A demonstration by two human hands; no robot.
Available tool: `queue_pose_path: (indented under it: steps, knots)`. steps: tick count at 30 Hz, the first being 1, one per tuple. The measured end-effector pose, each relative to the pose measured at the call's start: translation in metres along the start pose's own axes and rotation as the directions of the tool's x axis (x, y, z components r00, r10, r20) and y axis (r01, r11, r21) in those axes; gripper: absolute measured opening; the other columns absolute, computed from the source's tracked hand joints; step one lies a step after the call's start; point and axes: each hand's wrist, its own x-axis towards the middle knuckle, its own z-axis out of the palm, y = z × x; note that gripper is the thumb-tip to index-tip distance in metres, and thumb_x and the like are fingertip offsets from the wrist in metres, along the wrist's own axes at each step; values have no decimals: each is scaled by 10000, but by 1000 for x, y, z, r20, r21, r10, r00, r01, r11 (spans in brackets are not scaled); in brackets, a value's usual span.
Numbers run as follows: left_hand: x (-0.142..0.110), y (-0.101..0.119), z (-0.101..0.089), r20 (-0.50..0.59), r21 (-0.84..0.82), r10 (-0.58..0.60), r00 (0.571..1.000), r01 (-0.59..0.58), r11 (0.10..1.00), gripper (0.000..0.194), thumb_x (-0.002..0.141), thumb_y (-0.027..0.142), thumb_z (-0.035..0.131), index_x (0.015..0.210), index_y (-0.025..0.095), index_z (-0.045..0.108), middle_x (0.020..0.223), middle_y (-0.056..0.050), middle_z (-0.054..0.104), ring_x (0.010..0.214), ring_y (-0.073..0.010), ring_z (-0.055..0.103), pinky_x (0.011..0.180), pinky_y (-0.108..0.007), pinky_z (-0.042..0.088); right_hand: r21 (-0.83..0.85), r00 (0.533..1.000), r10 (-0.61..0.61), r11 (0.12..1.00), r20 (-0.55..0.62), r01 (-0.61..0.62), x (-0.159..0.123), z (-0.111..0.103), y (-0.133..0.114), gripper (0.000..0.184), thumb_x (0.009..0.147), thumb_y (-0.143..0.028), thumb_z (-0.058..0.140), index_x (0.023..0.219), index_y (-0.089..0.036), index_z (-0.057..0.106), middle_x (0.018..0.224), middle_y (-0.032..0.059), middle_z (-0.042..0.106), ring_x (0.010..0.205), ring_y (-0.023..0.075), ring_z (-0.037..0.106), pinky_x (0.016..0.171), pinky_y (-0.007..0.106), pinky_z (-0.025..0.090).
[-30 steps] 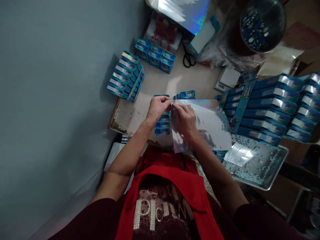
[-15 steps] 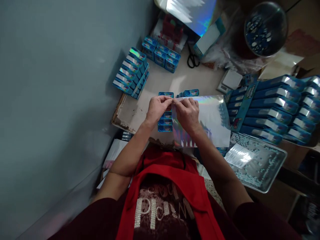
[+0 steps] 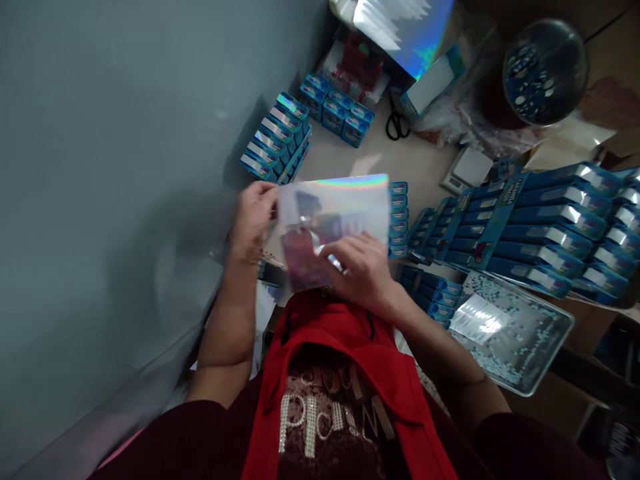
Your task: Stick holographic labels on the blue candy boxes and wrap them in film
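A shiny, mirror-like holographic sheet [image 3: 345, 200] is held up in front of my body, its surface reflecting blurred shapes. My left hand [image 3: 254, 217] pinches its left edge; some fingers are hidden behind it. Over the sheet's lower right part lies my right hand [image 3: 363, 270], fingers bent and pointing left. A small bright silvery patch shows by its fingertips, and blur hides whether it is a piece in the fingers or a reflection. Just past the sheet's right edge stands a row of small blue boxes [image 3: 399, 220], partly covered by the sheet.
More blue boxes [image 3: 274, 143] stand at the table's left, with others [image 3: 337, 110] behind. Black scissors [image 3: 397, 125] and a small scale [image 3: 467, 170] lie at the back. Right are stacked blue display packs [image 3: 540, 213], a tray with small pale bits [image 3: 545, 333] and a round container [image 3: 545, 73].
The sheet has moved left, carried by its left edge in my left hand. My right hand has left that edge and come down over the sheet's lower part, uncovering the box row.
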Motion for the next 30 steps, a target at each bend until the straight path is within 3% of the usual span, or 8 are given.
queue_pose_path:
  steps: [4, 7, 12, 18, 21, 23, 26, 30]
  knots:
    - [23, -46, -107, -297, 169, 52, 954, -1, 986, 73, 870, 188, 685, 874, 214, 616, 750, 65, 603, 740, -119, 537, 720, -251, 435, 350, 982, 137, 920, 133, -176, -11, -4, -31, 202, 1000, -387, 677, 847, -286, 763, 664, -17, 689, 628, 162, 581, 680, 334, 419]
    - [35, -90, -128, -285, 316, 45, 957, 50, 947, 88, 885, 152, 639, 833, 209, 597, 753, 57, 604, 834, -146, 554, 820, -274, 444, 557, 885, 436, 698, 166, -449, -7, -1, -14, 240, 926, -505, 782, 858, -274, 786, 594, -36, 585, 565, 148, 478, 586, 313, 383]
    - [69, -133, -76, -233, 471, 56, 971, 62, 880, 105, 958, 132, 559, 944, 194, 642, 946, -37, 702, 1024, -227, 628, 982, -350, 450, 713, 748, 636, 436, 188, -549, 20, 23, 44, 419, 709, -605, 927, 788, -228, 763, 755, 6, 689, 689, 152, 552, 633, 298, 443]
    - [65, -114, -38, -215, 462, 227, 950, -106, 881, 283, 1014, 202, 557, 1263, 142, 678, 1468, -235, 639, 1436, -353, 556, 1190, -457, 414, 769, 652, 701, 236, 289, -594, 46, 56, 79, 489, 551, -571, 990, 762, -219, 724, 722, -25, 660, 649, 122, 544, 561, 266, 410]
    - [25, -92, -8, -205, 254, 165, 965, -110, 961, 259, 1020, 384, 669, 1176, 181, 713, 1367, -194, 711, 1366, -315, 616, 1088, -395, 516, 755, 647, 701, 240, 300, -610, 51, 57, 79, 450, 566, -535, 995, 741, -211, 736, 681, -35, 636, 589, 89, 466, 509, 244, 331]
    - [0, -79, 19, 5, -39, 12, 1000, -12, 999, 401, 964, 561, 751, 1114, 190, 721, 1151, -134, 779, 1080, -234, 732, 874, -300, 573, 765, 657, 680, 220, 324, -605, 53, 53, 76, 445, 567, -522, 1008, 739, -213, 738, 694, -29, 642, 598, 93, 489, 514, 244, 372]
    - [-19, -67, 50, 334, -381, -89, 938, 221, 898, 671, 801, 767, 832, 1095, 174, 721, 1039, -109, 797, 810, -148, 725, 694, -229, 543, 790, 676, 642, 175, 361, -588, 55, 44, 70, 441, 592, -520, 1016, 766, -222, 742, 744, -23, 664, 635, 111, 548, 579, 277, 506]
    - [-20, -62, 67, 354, -545, -84, 932, 278, 791, 651, 622, 651, 1000, 977, 176, 730, 967, -53, 791, 743, -99, 679, 682, -195, 524, 782, 672, 638, 171, 376, -600, 56, 41, 71, 455, 606, -531, 1008, 789, -217, 734, 732, -31, 654, 600, 107, 521, 589, 318, 579]
